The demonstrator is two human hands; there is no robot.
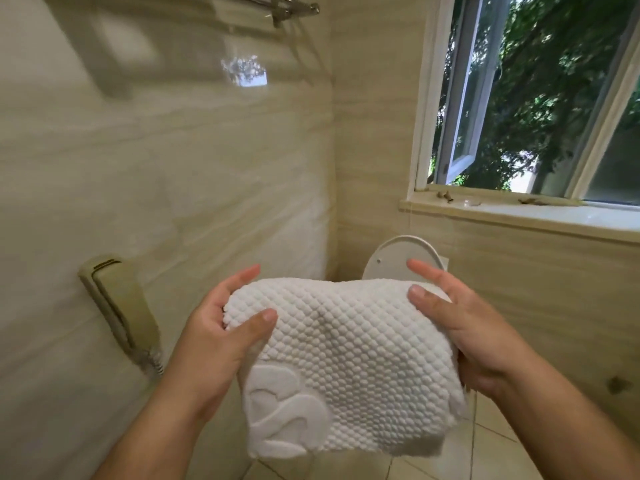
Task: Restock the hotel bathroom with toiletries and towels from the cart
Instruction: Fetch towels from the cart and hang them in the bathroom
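A folded white towel (349,362) with a bumpy weave and a smooth embossed pattern at its lower left corner is held up in front of me. My left hand (221,337) grips its left end, thumb on the front and fingers behind. My right hand (460,327) grips its right end the same way. A chrome towel rack (287,8) is mounted high on the beige wall, far above the towel.
A toilet with its white lid (391,258) raised stands behind the towel in the corner. A beige wall phone (117,303) hangs on the left wall. An open window (519,98) with a sill is at the right. Tiled floor lies below.
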